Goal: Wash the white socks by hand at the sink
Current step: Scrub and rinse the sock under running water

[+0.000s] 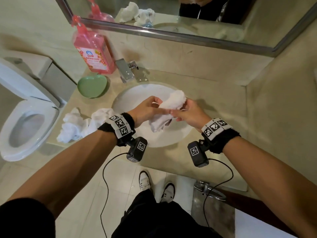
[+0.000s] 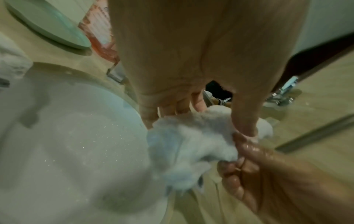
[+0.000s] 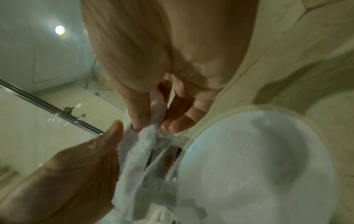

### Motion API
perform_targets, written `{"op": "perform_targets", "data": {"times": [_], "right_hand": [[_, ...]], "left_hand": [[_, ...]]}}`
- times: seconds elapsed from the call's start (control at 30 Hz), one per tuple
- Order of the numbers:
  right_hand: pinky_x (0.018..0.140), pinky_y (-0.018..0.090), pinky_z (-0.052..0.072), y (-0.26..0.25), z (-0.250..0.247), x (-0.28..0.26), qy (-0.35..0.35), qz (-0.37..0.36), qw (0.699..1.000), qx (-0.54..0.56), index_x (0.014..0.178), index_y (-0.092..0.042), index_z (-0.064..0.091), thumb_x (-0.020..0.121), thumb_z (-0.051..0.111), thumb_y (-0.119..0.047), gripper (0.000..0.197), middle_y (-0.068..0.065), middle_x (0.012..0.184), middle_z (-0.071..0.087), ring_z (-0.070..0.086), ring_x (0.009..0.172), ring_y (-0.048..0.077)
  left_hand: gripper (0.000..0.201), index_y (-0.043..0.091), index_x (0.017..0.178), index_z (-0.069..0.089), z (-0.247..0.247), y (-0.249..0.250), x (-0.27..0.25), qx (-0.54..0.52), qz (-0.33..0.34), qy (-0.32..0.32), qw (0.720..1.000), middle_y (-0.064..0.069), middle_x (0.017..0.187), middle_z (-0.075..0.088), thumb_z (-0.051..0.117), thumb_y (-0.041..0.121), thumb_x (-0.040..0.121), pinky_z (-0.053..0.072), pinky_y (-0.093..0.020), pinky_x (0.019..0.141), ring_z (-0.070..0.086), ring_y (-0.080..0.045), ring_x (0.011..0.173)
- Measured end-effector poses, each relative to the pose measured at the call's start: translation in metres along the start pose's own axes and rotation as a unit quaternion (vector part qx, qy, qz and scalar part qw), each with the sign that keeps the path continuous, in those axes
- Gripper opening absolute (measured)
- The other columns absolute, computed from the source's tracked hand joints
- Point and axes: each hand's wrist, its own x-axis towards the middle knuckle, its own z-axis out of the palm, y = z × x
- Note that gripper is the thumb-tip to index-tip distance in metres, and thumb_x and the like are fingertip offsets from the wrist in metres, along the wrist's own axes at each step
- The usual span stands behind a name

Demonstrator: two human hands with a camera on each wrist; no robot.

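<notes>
A wet white sock [image 1: 173, 100] hangs over the white sink [image 1: 130, 97], stretched between both hands. My left hand [image 1: 158, 104] pinches one side of it between thumb and fingers. My right hand [image 1: 178, 112] pinches the other side. In the left wrist view the left hand [image 2: 210, 121] grips the fluffy sock [image 2: 187, 144] above the sink [image 2: 67, 151], with the right hand's wet fingers [image 2: 249, 159] curled on the cloth. The right wrist view has my right hand [image 3: 157, 125] pinching the sock [image 3: 138, 159] beside the sink [image 3: 258, 166]. More white socks [image 1: 77, 126] lie piled on the counter to the left.
A pink detergent bottle [image 1: 93, 50] stands at the back left beside the chrome faucet [image 1: 125, 69]. A green heart-shaped dish [image 1: 92, 85] sits in front of the bottle. A toilet [image 1: 25, 124] with its lid up is left of the counter. A mirror [image 1: 188, 18] hangs above.
</notes>
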Motion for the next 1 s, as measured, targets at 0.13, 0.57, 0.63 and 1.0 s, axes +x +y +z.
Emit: {"op": "perform_targets", "data": {"times": [0.13,0.57,0.63,1.0], "right_hand": [[0.068,0.028,0.057,0.006,0.001,-0.012,0.029,0.022,0.999,0.024,0.119,-0.005,0.063,0.082,0.081,-0.007,0.041,0.017,0.111,0.073,0.073,0.085,0.02],[0.075,0.038,0.063,0.021,0.02,-0.049,0.141,0.02,0.99,-0.016,0.12,-0.007,0.063,0.08,0.082,-0.008,0.045,0.009,0.116,0.069,0.07,0.098,0.025],[0.075,0.037,0.062,0.02,0.022,-0.049,0.161,0.012,0.986,-0.029,0.113,-0.015,0.065,0.08,0.083,-0.012,0.038,0.005,0.116,0.068,0.072,0.092,0.025],[0.066,0.024,0.055,0.01,0.011,-0.042,0.074,0.043,0.996,-0.011,0.12,-0.008,0.06,0.083,0.081,-0.014,0.043,0.012,0.105,0.067,0.068,0.086,0.019]], "left_hand": [[0.023,0.007,0.107,0.052,0.011,-0.004,-0.005,0.047,0.012,-0.024,0.999,-0.003,0.08,0.068,0.068,0.016,0.092,0.043,-0.023,0.046,0.058,-0.014,0.056],[0.058,0.018,0.115,0.049,0.021,-0.026,-0.002,0.022,-0.022,-0.049,0.998,-0.014,0.107,0.067,0.086,0.021,0.07,0.06,-0.046,0.072,0.07,-0.03,0.079],[0.054,0.02,0.117,0.057,0.023,-0.026,-0.005,0.046,-0.015,-0.057,0.997,-0.01,0.108,0.071,0.082,0.033,0.071,0.058,-0.049,0.085,0.07,-0.029,0.092],[0.059,0.006,0.126,0.046,0.013,-0.03,-0.011,0.034,0.026,0.0,0.999,-0.009,0.11,0.068,0.081,0.013,0.079,0.058,-0.034,0.077,0.069,-0.021,0.096]]}}
